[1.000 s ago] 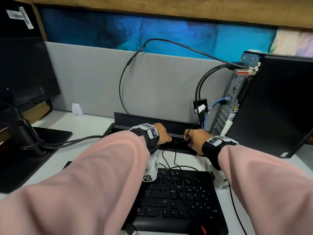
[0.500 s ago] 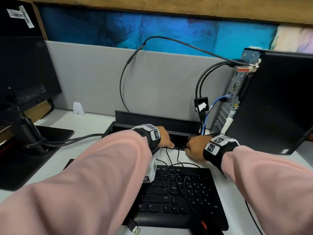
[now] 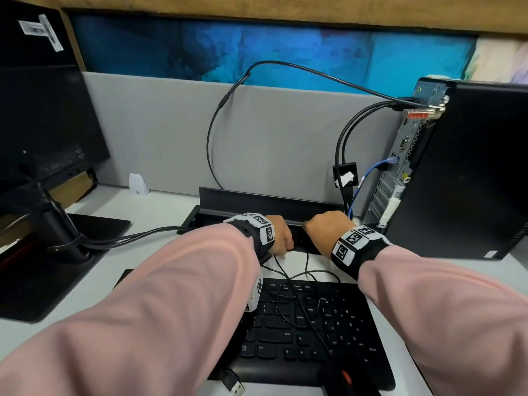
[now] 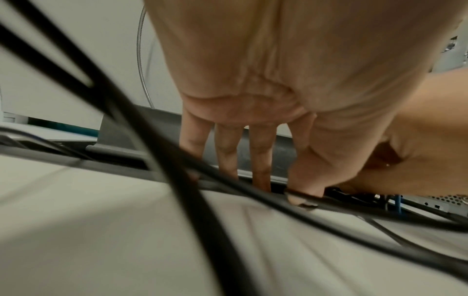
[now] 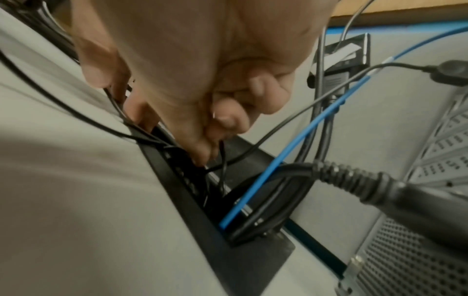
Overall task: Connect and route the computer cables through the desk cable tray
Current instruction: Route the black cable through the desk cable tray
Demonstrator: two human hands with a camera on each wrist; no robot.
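One keyboard [image 3: 303, 332], one computer tower [image 3: 463, 172], one monitor [image 3: 43, 121], two hands.

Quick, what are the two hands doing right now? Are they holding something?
Left hand: fingers straight, reaching into the cable tray, thumb pressing a black cable.
Right hand: fingers curled, pinching a thin black cable over the tray.
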